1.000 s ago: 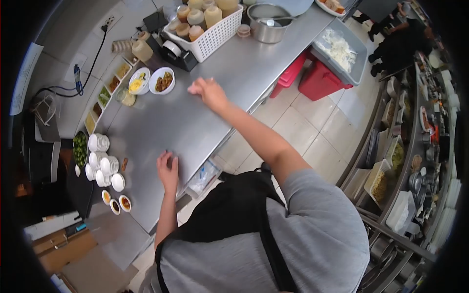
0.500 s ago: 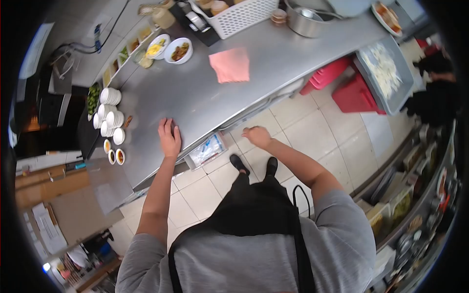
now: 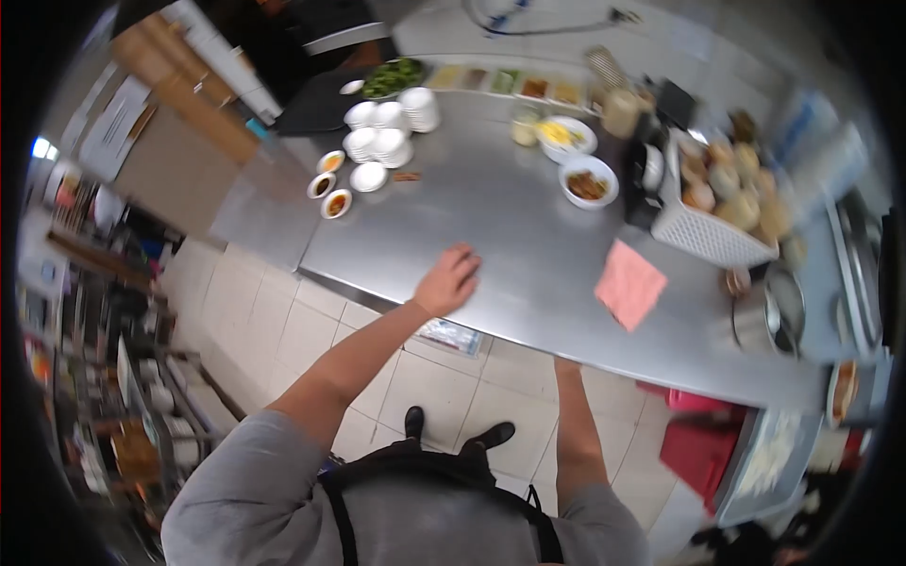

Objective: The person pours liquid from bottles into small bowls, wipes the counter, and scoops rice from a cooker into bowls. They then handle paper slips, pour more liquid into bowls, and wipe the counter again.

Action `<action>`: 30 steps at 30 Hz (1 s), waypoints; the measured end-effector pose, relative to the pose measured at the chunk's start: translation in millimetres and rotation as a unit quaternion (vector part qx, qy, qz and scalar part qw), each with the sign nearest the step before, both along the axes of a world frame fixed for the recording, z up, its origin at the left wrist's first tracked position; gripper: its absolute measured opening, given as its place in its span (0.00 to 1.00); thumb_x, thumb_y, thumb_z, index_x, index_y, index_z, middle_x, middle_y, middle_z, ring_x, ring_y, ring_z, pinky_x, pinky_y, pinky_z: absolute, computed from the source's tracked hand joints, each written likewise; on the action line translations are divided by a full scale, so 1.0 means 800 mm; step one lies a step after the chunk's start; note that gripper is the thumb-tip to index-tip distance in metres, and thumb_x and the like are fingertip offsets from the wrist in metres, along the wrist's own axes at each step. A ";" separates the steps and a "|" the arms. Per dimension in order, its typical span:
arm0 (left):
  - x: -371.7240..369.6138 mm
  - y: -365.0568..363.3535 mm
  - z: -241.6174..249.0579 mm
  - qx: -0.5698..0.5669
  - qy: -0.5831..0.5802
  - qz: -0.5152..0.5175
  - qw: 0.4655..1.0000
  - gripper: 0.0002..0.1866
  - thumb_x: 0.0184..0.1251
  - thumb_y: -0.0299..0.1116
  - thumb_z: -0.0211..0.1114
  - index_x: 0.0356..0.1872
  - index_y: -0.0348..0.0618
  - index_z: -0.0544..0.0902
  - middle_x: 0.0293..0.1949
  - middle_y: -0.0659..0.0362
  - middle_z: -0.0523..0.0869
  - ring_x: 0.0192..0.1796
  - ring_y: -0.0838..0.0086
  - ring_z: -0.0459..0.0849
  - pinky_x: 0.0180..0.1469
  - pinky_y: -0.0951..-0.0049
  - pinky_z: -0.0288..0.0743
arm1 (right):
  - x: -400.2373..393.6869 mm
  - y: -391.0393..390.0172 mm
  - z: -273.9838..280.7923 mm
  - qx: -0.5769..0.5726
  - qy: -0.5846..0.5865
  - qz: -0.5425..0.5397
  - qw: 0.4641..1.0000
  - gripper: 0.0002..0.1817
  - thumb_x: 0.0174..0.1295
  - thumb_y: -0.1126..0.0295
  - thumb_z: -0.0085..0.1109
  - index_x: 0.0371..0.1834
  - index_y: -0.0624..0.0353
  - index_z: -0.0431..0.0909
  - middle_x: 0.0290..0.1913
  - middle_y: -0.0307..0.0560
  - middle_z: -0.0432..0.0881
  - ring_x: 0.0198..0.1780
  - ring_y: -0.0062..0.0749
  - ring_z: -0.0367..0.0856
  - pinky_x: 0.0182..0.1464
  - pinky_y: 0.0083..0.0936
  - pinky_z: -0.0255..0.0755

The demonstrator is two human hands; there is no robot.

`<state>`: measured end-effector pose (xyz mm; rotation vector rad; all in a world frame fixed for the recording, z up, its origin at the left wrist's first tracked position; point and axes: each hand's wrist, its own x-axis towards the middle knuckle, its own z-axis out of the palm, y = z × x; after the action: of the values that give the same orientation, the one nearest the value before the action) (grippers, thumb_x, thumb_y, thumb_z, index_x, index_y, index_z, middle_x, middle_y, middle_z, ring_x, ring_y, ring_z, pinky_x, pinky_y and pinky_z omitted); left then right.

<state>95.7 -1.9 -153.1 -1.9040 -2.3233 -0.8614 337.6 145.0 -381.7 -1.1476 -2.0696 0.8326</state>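
My left hand (image 3: 450, 281) rests on the steel counter (image 3: 514, 250) close to its front edge, fingers a little apart and holding nothing. Only the wrist of my right hand (image 3: 567, 367) shows; the fingers are hidden beneath the counter's edge. To the right on the steel lies a pink cloth (image 3: 630, 285). Beyond it are a white bowl of brown food (image 3: 587, 184) and another bowl with yellow food (image 3: 566, 139). Stacks of small white cups (image 3: 387, 141) stand at the back left, with several filled sauce cups (image 3: 335, 204) beside them.
A white basket of onion-like produce (image 3: 715, 236) and a metal pot (image 3: 766, 307) occupy the right side. Below the counter's right end are a red bin (image 3: 696, 457) and a grey tub with pale pieces (image 3: 769, 462). Loaded shelves (image 3: 104, 406) line the left.
The view has swung round to the right, showing more of the basket. My right hand has gone from in front of the counter to under its edge. My left hand stays on the steel.
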 end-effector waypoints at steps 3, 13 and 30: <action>0.001 -0.004 0.010 -0.004 0.008 0.017 1.000 0.17 0.58 0.32 0.59 0.49 0.41 0.72 0.54 0.48 0.69 0.59 0.52 0.66 0.59 0.60 0.65 | 0.003 -0.005 -0.003 -0.013 -0.015 0.014 1.000 0.20 0.59 0.65 0.51 0.52 0.63 0.72 0.52 0.54 0.75 0.59 0.46 0.69 0.59 0.42 0.61; -0.002 -0.008 0.014 -0.002 0.002 0.004 1.000 0.19 0.57 0.32 0.58 0.51 0.42 0.71 0.55 0.48 0.67 0.59 0.51 0.66 0.59 0.60 0.65 | 0.000 0.024 -0.016 -0.033 -0.046 0.037 0.998 0.20 0.58 0.66 0.51 0.52 0.64 0.72 0.53 0.53 0.75 0.59 0.45 0.69 0.58 0.41 0.64; -0.004 -0.005 0.014 -0.017 -0.004 -0.009 1.000 0.18 0.58 0.33 0.58 0.50 0.41 0.70 0.55 0.49 0.67 0.62 0.55 0.63 0.61 0.61 0.63 | -0.030 0.017 -0.027 -0.030 -0.045 0.023 0.998 0.20 0.56 0.69 0.52 0.52 0.66 0.71 0.53 0.51 0.75 0.59 0.44 0.69 0.55 0.40 0.68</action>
<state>92.3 -6.1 -141.8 -1.9395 -2.3444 -0.8394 314.0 158.3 -403.6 -1.1935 -2.1652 0.8848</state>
